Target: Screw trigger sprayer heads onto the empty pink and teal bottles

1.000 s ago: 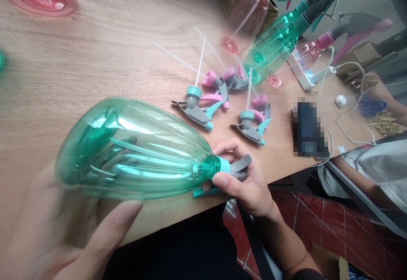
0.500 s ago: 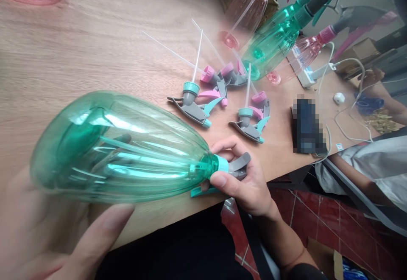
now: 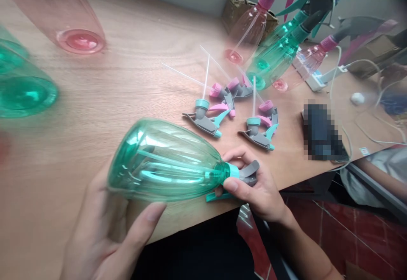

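Observation:
A clear green spray bottle (image 3: 171,169) lies tilted on its side in the air, over the front of the table. My right hand (image 3: 260,195) is closed round its neck end, by the turquoise collar and grey spray head (image 3: 249,173). Around the bottle's broad base curls my left hand (image 3: 104,229), thumb below and fingers behind. A thin dip tube shows through the green wall. Beyond the bottle lie loose trigger sprayers, including a turquoise-and-grey one (image 3: 203,116), another turquoise one (image 3: 257,133) and a pink-and-grey one (image 3: 222,97), their tubes pointing up or away.
Pink bottles (image 3: 81,40) and green bottles (image 3: 28,95) stand at the left. Finished-looking spray bottles (image 3: 280,55) cluster at the back right, by a cardboard box (image 3: 233,8). A power strip (image 3: 310,74), cables and a blurred-out dark device (image 3: 321,131) lie right. Another person's arm shows far right.
The view has swung left and bottles at the left have come into sight. The held bottle appears smaller and farther right, with both hands still on it.

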{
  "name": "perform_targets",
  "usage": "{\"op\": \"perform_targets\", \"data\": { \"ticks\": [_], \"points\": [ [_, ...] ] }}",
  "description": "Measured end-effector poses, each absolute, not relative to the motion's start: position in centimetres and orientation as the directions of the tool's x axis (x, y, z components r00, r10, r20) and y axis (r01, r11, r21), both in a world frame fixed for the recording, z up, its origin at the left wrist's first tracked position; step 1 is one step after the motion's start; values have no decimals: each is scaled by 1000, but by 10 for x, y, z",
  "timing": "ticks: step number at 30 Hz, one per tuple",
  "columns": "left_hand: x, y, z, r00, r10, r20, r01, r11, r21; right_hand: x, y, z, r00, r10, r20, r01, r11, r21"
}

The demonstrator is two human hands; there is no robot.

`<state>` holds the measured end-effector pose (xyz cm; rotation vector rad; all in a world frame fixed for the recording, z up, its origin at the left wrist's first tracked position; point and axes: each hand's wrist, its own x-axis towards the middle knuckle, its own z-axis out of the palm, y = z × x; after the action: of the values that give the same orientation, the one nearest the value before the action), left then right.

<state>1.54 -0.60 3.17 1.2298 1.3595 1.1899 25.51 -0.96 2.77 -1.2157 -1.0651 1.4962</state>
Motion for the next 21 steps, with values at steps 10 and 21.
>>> {"op": "perform_targets", "data": {
  "ticks": [10,21],
  "points": [
    [15,-13,34,-34,999,-35,76,37,996,254,-13,32,-90,974,-210,-185,-224,-957],
    [6,-15,25,-35,999,-15,107,19,994,255,-14,30,-87,977,-195,-134,-206,-969]
  ]
}}
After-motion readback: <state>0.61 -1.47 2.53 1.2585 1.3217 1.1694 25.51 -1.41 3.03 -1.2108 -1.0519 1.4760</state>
